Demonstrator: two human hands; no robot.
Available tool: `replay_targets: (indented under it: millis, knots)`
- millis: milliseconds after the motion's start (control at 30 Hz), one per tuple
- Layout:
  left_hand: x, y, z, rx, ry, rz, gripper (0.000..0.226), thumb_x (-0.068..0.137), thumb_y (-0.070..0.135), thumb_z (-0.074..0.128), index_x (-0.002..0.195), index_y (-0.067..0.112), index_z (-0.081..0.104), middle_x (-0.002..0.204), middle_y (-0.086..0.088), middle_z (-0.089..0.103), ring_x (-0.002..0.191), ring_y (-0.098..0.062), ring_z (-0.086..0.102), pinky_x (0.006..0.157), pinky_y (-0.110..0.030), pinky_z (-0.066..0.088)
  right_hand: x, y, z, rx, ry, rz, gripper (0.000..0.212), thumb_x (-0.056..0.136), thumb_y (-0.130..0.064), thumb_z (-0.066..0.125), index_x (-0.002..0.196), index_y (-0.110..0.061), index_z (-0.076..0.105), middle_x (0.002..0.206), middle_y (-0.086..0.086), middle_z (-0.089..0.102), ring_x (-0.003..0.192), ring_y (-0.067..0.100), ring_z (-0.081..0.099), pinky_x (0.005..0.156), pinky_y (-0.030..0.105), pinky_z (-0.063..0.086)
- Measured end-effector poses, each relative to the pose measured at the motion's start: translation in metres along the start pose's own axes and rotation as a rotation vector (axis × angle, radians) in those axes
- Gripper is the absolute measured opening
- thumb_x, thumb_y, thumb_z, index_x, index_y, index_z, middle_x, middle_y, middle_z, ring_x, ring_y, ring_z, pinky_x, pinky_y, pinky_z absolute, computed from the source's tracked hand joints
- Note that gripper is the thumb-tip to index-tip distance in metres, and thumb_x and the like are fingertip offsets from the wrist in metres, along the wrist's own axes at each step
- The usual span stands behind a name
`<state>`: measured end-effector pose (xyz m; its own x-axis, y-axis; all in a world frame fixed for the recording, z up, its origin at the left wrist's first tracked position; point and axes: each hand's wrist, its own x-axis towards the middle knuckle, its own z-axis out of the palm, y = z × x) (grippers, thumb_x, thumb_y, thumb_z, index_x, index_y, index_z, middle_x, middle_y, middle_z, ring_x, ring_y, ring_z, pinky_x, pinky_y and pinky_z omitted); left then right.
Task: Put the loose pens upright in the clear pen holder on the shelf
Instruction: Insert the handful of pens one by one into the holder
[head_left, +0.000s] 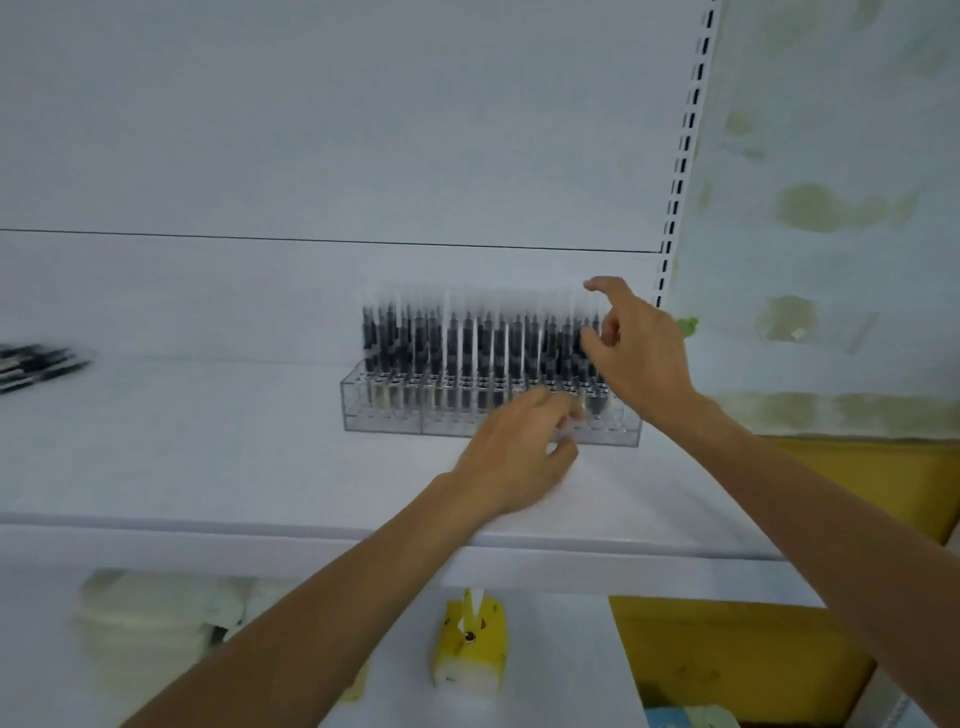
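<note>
Item: clear pen holder (384, 415), standing on the white shelf (208, 441) close to the back panel, right of centre. Contents: a dense row of dark pens (467, 343), all upright in its slots; motion blur smears their tops. Loose pens (36, 366): a small dark bundle lying flat on the same shelf at the far left edge, well apart from the holder. My left hand (519, 452): at the holder's front right part, fingers (550, 405) curled over its top edge; too blurred for me to tell whether they grasp anything. My right hand (639, 358): against the right end of the pen row, index finger (602, 285) stretched out above the pen tops, the others bent in beside the pens; whether they pinch one I cannot tell. Lower shelf: a yellow box (470, 644) with a cartoon face, and pale wrapped packs (150, 618) to its left. Right of the back panel: a slotted upright (680, 156).
</note>
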<state>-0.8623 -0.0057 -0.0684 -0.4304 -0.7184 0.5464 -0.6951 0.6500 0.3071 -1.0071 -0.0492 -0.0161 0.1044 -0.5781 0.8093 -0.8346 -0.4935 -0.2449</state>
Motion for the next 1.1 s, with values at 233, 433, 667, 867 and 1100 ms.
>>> replay_targets:
  millis: [233, 433, 667, 867, 1100]
  knots:
    - [-0.070, -0.086, -0.094, 0.113, 0.108, -0.180, 0.018, 0.087, 0.016, 0.054, 0.104, 0.014, 0.061, 0.098, 0.000, 0.057, 0.087, -0.018, 0.056, 0.080, -0.034, 0.046, 0.001, -0.121, 0.056, 0.150, -0.156, -0.169, 0.030, 0.088, -0.014, 0.059, 0.117, -0.011, 0.057, 0.078, -0.005, 0.053, 0.067, 0.014, 0.048, 0.063, 0.031, 0.043]
    - [-0.170, -0.171, -0.200, 0.207, 0.186, -0.462, 0.013, 0.087, 0.014, 0.055, 0.096, 0.020, 0.062, 0.090, 0.009, 0.055, 0.074, -0.003, 0.053, 0.072, -0.022, 0.042, -0.014, -0.244, 0.122, 0.308, -0.284, -0.177, 0.028, 0.089, -0.023, 0.057, 0.117, -0.021, 0.055, 0.088, -0.009, 0.056, 0.071, 0.009, 0.047, 0.067, 0.025, 0.038]
    - [-0.267, -0.231, -0.301, 0.242, 0.286, -0.570, 0.014, 0.086, 0.010, 0.056, 0.088, 0.023, 0.060, 0.082, 0.016, 0.054, 0.072, 0.002, 0.052, 0.067, -0.018, 0.041, -0.019, -0.366, 0.194, 0.408, -0.380, -0.087, 0.026, 0.091, -0.023, 0.054, 0.117, -0.018, 0.054, 0.095, -0.005, 0.063, 0.078, 0.010, 0.050, 0.072, 0.024, 0.036]
    - [-0.326, -0.276, -0.350, 0.206, 0.233, -0.670, 0.014, 0.087, 0.010, 0.056, 0.092, 0.022, 0.058, 0.090, 0.005, 0.060, 0.076, -0.005, 0.055, 0.068, -0.017, 0.044, -0.013, -0.446, 0.253, 0.489, -0.568, 0.007, 0.023, 0.090, -0.022, 0.055, 0.112, -0.017, 0.057, 0.092, -0.005, 0.059, 0.082, 0.013, 0.053, 0.072, 0.024, 0.036]
    - [-0.333, -0.336, -0.367, 0.138, 0.252, -0.724, 0.011, 0.089, 0.012, 0.055, 0.096, 0.018, 0.060, 0.088, 0.004, 0.061, 0.077, -0.010, 0.056, 0.066, -0.013, 0.042, 0.013, -0.487, 0.314, 0.534, -0.636, 0.044, 0.018, 0.088, -0.018, 0.057, 0.106, -0.014, 0.058, 0.090, -0.002, 0.058, 0.084, 0.017, 0.054, 0.074, 0.026, 0.040]
